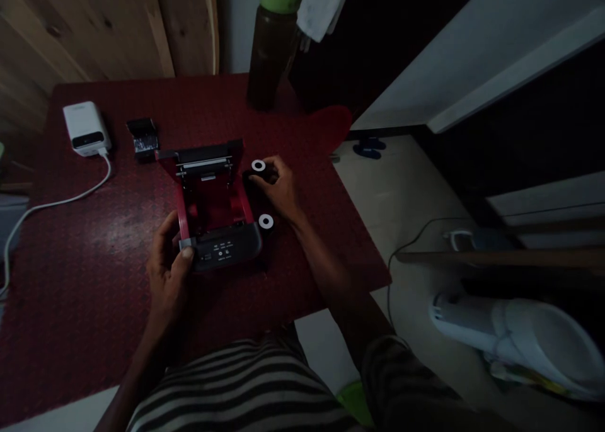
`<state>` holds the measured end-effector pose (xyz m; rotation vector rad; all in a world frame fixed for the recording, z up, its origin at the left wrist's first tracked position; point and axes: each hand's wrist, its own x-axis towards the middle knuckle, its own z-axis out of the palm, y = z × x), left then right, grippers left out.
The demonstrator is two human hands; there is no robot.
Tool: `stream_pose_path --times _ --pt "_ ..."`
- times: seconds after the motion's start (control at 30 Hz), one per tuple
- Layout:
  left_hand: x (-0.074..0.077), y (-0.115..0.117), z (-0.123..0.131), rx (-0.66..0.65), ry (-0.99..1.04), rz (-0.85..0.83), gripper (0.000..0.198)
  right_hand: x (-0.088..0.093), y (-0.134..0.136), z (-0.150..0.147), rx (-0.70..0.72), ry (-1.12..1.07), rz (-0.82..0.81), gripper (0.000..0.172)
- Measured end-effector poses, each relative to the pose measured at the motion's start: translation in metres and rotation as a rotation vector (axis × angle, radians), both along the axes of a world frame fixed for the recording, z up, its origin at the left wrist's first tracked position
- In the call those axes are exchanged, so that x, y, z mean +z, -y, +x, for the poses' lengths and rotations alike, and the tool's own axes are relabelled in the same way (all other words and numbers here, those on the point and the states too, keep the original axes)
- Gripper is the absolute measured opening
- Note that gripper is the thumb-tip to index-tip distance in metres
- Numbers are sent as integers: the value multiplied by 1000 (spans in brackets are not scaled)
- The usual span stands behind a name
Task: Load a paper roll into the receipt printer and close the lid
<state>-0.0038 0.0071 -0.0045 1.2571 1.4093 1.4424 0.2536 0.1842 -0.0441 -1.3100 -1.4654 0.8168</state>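
2 hands sit apart on my screen: left hand (167, 265) grips the open red printer (212, 199), right hand (278, 189) cups a black, white-cored roll (255, 174).

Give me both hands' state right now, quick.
Left hand: closed, holding the front corner of an open red-and-black printer.
Right hand: closed around a dark roll with a white core.
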Motion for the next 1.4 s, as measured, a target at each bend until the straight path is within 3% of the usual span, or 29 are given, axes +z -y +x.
stream_pose_path --times 0.23,0.37,0.5,0.57,0.63,0.83,0.93,1.03,1.17,1.27,1.4 --pt "3 0 2 1 -17 -1 65 2 9 9 52 65 -26 42" --pt "6 0 2 -1 -15 -10 65 8 37 30 30 96 -52 52" --pt "7 1 3 -4 -22 -14 64 20 89 49 1 127 -87 27" --pt "7 1 3 -1 -15 -10 64 26 112 48 49 138 -113 24" --pt "6 1 3 12 -18 -9 64 29 125 38 113 141 -135 32" --pt "0 1 0 9 -37 4 66 28 124 15 93 83 -128 28" --pt "-1 0 0 -9 -16 1 62 51 127 29 89 42 -159 27" --pt "0 1 2 -4 -9 -3 61 98 130 44 151 35 -176 23" --pt "4 1 5 -13 20 -15 62 150 119 32 365 286 3 28" --pt "7 1 7 -31 23 9 61 158 101 -4 487 505 124 30" --pt "8 1 7 -28 20 9 62 149 88 -55 560 859 128 28"
